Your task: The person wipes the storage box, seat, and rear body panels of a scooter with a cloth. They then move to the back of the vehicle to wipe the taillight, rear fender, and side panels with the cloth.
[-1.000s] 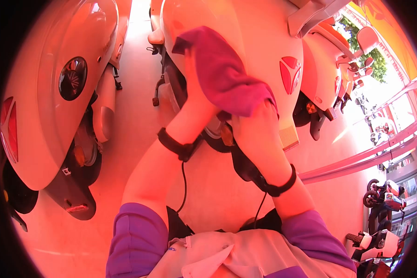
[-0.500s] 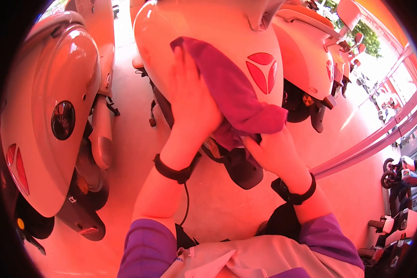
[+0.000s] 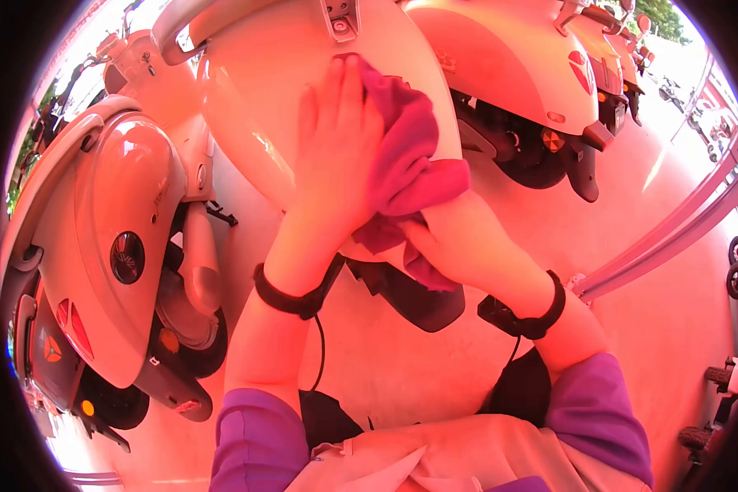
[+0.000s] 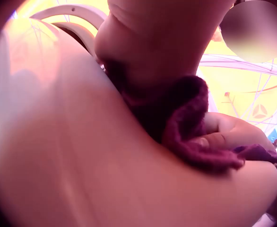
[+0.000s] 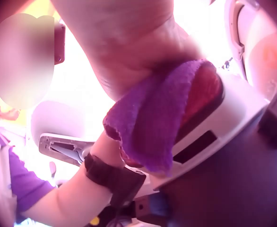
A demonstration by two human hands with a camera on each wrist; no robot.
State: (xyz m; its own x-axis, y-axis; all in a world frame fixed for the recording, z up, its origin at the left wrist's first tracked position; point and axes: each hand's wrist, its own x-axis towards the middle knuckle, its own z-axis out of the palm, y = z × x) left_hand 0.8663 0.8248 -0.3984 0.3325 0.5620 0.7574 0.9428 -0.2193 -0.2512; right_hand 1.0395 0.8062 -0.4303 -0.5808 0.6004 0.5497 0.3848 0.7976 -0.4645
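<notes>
A purple-magenta cloth [image 3: 402,152] lies bunched over the rear of the middle scooter [image 3: 250,107]. My left hand [image 3: 336,152] rests on the scooter's rear with straight fingers, its thumb side against the cloth. Lower and to the right, my right hand [image 3: 463,242] grips the cloth's folds, with its thumb visible below. In the left wrist view, the right hand's fingers [image 4: 223,132] curl at the cloth [image 4: 190,137] beside the pale body panel [image 4: 72,132]. The right wrist view shows the cloth [image 5: 152,118] partly over a red tail light [image 5: 204,92].
Another scooter [image 3: 111,197] stands at the left, and more scooters [image 3: 508,66] line the upper right. A black rear mudguard [image 3: 422,299] is below the hands. Metal rails [image 3: 672,230] cross the right side.
The head view has shifted, bringing more of the left scooters into sight. The cloth is more bunched and now covers the middle scooter's tail light. Both hands remain at the cloth.
</notes>
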